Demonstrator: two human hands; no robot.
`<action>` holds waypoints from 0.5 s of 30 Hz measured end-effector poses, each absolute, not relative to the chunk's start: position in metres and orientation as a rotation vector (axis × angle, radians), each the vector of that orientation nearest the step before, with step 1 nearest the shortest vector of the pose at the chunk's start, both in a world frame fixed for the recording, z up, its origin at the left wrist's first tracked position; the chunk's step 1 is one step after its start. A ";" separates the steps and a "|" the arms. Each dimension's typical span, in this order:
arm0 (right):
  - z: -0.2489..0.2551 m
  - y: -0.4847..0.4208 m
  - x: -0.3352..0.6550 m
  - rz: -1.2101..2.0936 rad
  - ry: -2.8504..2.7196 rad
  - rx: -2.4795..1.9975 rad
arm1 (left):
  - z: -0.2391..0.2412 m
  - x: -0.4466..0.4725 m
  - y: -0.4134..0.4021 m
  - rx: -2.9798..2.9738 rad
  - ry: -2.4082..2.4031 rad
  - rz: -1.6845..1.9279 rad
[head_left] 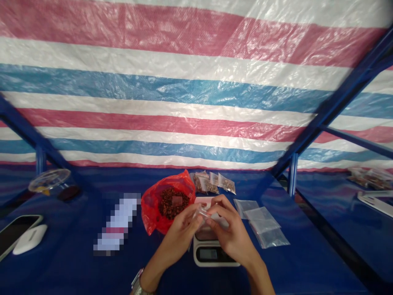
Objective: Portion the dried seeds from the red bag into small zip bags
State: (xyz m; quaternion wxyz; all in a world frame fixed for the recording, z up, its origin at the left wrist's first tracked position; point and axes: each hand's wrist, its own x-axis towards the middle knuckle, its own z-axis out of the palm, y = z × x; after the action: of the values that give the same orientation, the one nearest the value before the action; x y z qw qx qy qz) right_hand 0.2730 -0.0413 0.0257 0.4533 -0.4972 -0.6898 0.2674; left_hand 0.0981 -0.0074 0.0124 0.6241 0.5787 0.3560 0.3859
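Note:
Both hands meet above a digital scale (211, 254), whose display shows below them. My left hand (183, 226) and my right hand (226, 223) pinch a small clear plastic bag (201, 212) between their fingertips; what is inside it, if anything, I cannot make out. Left of the scale lies an open red plastic bag (150, 201) holding dark brown, seed-like pieces (167, 203), with a small translucent scoop-like item (177, 200) on top. Right of my right hand is a spread of flat clear bags (264, 223).
Several filled small bags (211, 182) lie behind the scale. To the left are a pixelated paper strip (118, 225), a phone (18, 229), a white case (30, 239) and a clear round container (50, 180). Blue metal bars (293, 174) and a striped tarp (184, 94) bound the blue table.

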 end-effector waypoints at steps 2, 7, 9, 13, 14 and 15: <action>0.028 -0.042 0.275 0.706 -1.700 -1.221 | 0.011 0.097 -0.007 1.311 0.816 0.910; 0.033 -0.045 0.271 0.746 -1.710 -1.182 | 0.009 0.095 -0.009 1.254 0.740 0.830; 0.033 -0.046 0.267 0.724 -1.712 -1.179 | 0.010 0.094 -0.009 1.234 0.760 0.847; 0.026 -0.044 0.262 0.541 -1.617 -1.214 | 0.017 0.090 -0.008 1.228 0.855 1.001; 0.023 -0.042 0.261 0.499 -1.577 -1.229 | 0.019 0.087 -0.006 1.226 0.900 1.058; 0.020 -0.041 0.260 0.472 -1.551 -1.246 | 0.022 0.082 -0.004 1.214 0.958 1.130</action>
State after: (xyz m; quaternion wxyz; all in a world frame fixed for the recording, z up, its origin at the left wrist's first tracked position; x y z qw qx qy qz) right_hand 0.2605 -0.0407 0.0199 0.5212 -0.5200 -0.6474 0.1971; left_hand 0.0818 -0.0040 0.0216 0.5754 0.5185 0.4090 0.4825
